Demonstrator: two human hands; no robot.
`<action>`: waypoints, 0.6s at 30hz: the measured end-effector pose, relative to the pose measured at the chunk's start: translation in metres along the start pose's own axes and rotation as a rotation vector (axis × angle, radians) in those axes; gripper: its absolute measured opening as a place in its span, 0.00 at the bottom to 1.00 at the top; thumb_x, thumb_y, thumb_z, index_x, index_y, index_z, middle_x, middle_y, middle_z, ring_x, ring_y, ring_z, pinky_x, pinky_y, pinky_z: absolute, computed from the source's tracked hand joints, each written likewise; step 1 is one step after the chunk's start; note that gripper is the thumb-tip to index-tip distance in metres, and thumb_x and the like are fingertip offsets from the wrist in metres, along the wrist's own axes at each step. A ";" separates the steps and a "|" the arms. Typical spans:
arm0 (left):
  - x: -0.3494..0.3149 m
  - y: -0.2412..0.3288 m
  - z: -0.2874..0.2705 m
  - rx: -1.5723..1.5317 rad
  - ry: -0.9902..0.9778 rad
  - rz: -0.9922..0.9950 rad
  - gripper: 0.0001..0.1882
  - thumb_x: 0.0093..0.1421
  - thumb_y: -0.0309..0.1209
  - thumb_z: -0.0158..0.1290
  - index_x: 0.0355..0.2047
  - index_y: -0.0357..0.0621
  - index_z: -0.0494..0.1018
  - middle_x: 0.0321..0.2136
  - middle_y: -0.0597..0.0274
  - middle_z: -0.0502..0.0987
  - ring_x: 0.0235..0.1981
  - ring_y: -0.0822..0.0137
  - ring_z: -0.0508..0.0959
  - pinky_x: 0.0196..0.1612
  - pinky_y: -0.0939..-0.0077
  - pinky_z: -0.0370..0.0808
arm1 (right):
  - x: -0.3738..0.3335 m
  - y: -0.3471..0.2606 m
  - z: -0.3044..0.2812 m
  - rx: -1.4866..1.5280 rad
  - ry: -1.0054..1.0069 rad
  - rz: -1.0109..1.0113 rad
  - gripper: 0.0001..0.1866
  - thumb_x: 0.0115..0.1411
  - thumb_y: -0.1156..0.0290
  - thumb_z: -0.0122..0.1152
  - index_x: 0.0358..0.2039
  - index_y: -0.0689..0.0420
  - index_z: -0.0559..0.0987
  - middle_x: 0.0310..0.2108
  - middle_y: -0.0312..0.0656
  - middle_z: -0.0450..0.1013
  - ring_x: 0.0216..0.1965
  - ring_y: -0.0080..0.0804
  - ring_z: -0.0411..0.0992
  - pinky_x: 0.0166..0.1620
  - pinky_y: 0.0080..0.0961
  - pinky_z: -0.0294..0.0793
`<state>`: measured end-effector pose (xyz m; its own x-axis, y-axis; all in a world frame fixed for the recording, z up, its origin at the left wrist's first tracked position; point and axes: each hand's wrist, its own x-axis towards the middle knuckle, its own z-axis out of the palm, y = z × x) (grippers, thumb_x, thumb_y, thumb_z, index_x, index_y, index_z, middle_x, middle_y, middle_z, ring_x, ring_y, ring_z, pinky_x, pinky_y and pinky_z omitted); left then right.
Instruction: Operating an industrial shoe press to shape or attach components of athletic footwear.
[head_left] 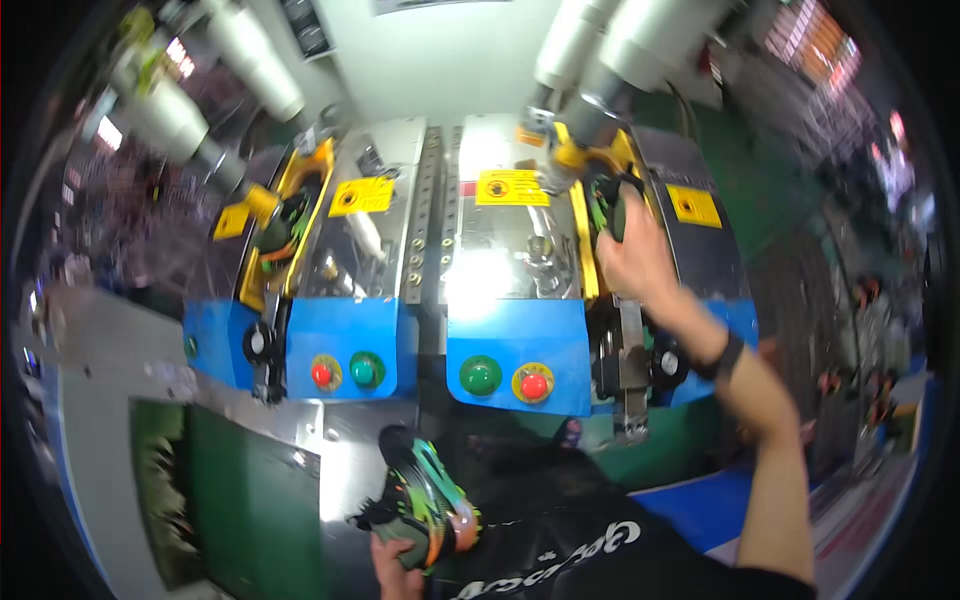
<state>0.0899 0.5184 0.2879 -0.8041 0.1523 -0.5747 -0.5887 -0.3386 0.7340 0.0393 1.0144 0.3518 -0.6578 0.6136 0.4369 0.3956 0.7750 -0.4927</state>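
Note:
Low in the view, in front of my body, my left hand (pixel 397 570) grips a dark green shoe (pixel 432 505) with bright green and orange patches and dark laces. My right arm, with a black band at the wrist, reaches forward to the right-hand machine bay. There my right hand (pixel 640 258) is closed around a similar green and black shoe (pixel 607 207), which sits between yellow side plates (pixel 585 240). My hand covers part of that shoe. A third shoe (pixel 288 228) of the same kind sits in the left-hand bay, under a press head (pixel 262 203).
Blue front panels carry green buttons (pixel 481 376) and red buttons (pixel 533 384). White cylinders (pixel 250 60) slant down above both bays. Yellow warning labels (pixel 362 195) mark the metal covers. A grey table (pixel 95 430) stands at the left, beside a green surface (pixel 255 500).

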 end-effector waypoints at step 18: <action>-0.043 0.014 -0.099 -0.045 0.299 0.061 0.26 0.40 0.18 0.47 0.44 0.41 0.65 0.35 0.58 0.71 0.39 0.59 0.76 0.46 0.67 0.76 | -0.254 -0.199 0.096 0.794 -0.693 -0.335 0.18 0.53 0.71 0.60 0.46 0.61 0.75 0.45 0.50 0.74 0.48 0.46 0.72 0.52 0.37 0.70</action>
<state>0.1241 0.4154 0.2874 -0.7738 -0.1470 -0.6161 -0.5307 -0.3805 0.7574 0.0668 0.6898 0.2667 -0.9695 -0.0186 0.2446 -0.2299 0.4164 -0.8796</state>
